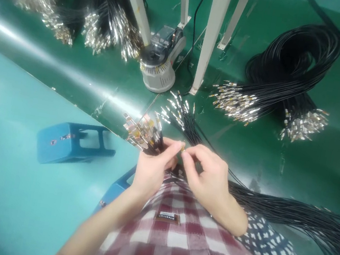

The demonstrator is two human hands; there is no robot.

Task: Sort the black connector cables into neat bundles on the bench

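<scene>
My left hand [152, 171] is closed around a bundle of black cables [145, 134], whose silvery and yellowish metal ends fan out past the fingers. Close beside it, my right hand [209, 175] pinches a tiny brass-coloured cable end [182, 147] between thumb and forefinger. The left thumb and fingertips meet the same small piece. Just beyond both hands, a looser bunch of black cables [191, 129] with silver tips rests on the green bench. More long black cables [292, 215] stretch from near my lap to the right.
On the green bench [221, 132] stands a grey-white round device [160, 69] among pale metal legs [209, 38]. Coiled cable bundles [300, 66] sit at the right, and other cable bundles [108, 26] at the back left. A blue plastic stool [63, 142] is on the floor.
</scene>
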